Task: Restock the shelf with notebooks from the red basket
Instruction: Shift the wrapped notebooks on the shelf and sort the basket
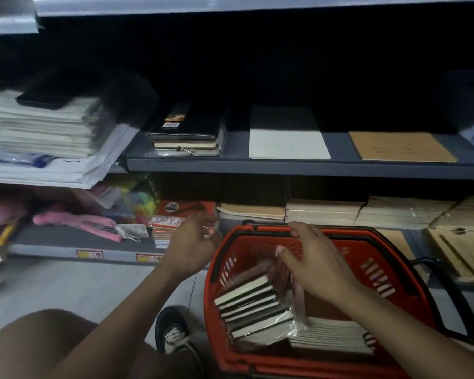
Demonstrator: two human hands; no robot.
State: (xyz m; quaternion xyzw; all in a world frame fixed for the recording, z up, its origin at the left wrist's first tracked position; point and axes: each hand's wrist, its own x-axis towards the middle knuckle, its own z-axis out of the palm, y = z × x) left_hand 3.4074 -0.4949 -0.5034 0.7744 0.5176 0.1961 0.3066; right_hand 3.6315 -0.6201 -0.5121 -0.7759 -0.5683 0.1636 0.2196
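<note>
down on the floor sits the red basket [257, 231], with notebooks [253, 305] piled inside it. the right hand [309, 263] hangs over the basket with its fingers [288, 254] spread apart, just above the notebooks, holding nothing. the left hand [192, 247] is beside the basket, in front of the bottom shelf [66, 248], by a red pack of copy paper [175, 214]. its fingers are curled, but it is blurry, so i cannot tell if they hold anything. the shelf back is too dark to see.
</note>
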